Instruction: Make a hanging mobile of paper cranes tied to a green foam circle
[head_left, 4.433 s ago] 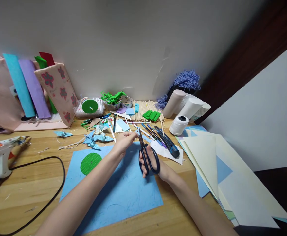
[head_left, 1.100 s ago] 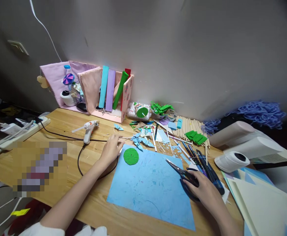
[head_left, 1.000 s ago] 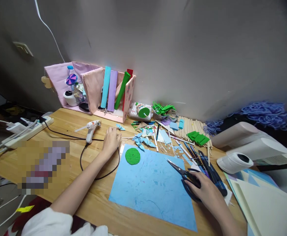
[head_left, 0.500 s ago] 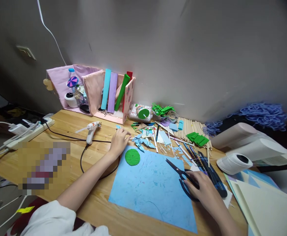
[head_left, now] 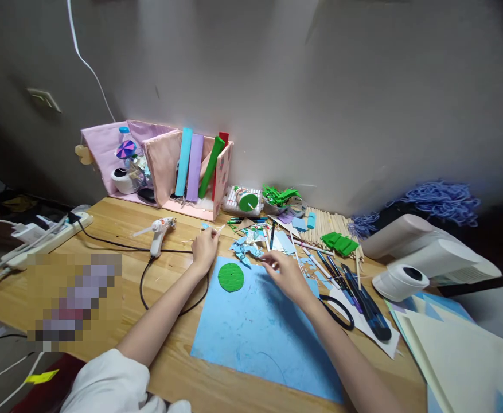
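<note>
My left hand point(head_left: 205, 250) is closed in a pinch near the middle of the table, with a thin pale piece point(head_left: 221, 228) sticking up at its fingertips. Over the upper part of a blue sheet point(head_left: 251, 338), my right hand point(head_left: 284, 272) is held with its fingers a little apart, close to crumpled light-blue paper pieces point(head_left: 246, 248). A green paper disc point(head_left: 231, 277) lies on the sheet's upper left corner, between the hands. Black scissors point(head_left: 339, 315) rest at the sheet's right edge, their blades hidden behind my right forearm.
A glue gun point(head_left: 159, 235) with a black cord stands on the left. Pink boxes point(head_left: 163, 166) hold rolled paper. Wooden sticks point(head_left: 320, 226), pens point(head_left: 337, 275), a cutter point(head_left: 369, 310) and a green shred-filled dish point(head_left: 282, 201) lie behind. A white spool point(head_left: 400, 282) is right.
My right hand has let go of the scissors and moved left to the blue paper pieces. The scissors now lie on the table. My left hand has drawn into a pinch.
</note>
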`<state>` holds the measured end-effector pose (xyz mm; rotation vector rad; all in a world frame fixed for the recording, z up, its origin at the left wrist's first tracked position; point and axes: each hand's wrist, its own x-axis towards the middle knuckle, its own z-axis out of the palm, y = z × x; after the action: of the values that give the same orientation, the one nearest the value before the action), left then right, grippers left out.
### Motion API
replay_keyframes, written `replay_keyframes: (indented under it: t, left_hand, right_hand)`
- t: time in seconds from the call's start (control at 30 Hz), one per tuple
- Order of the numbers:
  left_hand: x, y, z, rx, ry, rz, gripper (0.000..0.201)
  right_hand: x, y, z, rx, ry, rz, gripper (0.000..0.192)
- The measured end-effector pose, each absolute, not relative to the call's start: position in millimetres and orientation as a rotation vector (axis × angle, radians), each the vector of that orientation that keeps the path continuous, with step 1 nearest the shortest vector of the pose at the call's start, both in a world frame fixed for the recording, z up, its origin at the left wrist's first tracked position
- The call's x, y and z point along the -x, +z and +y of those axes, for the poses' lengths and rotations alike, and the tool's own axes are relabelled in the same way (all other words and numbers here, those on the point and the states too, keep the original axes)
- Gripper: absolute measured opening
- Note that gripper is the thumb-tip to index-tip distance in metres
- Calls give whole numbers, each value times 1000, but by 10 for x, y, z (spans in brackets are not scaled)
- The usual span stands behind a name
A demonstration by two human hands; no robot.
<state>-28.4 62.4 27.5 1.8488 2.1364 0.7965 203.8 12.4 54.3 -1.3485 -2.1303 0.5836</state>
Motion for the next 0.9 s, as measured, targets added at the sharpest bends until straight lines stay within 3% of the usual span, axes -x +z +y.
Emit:
replay_keyframes:
  t: [0.13, 0.3, 0.63, 0.9]
  left_hand:
    - [287, 363, 552, -1922, 846, 2044, 22]
    - [264, 389, 247, -1980, 916, 1732, 20]
    - [227, 370, 19, -1380, 967, 1287, 32]
    - [772, 444, -457, -1046, 1125, 1521, 26]
  right_hand:
    - [-1722, 389, 442, 1240, 362, -2371, 14]
    - [-1649, 369, 551, 1225, 317, -2433, 11]
    - [-1710, 821, 289, 840, 382, -2546, 18]
    - [-1056, 824, 204, 559, 595, -2589, 18]
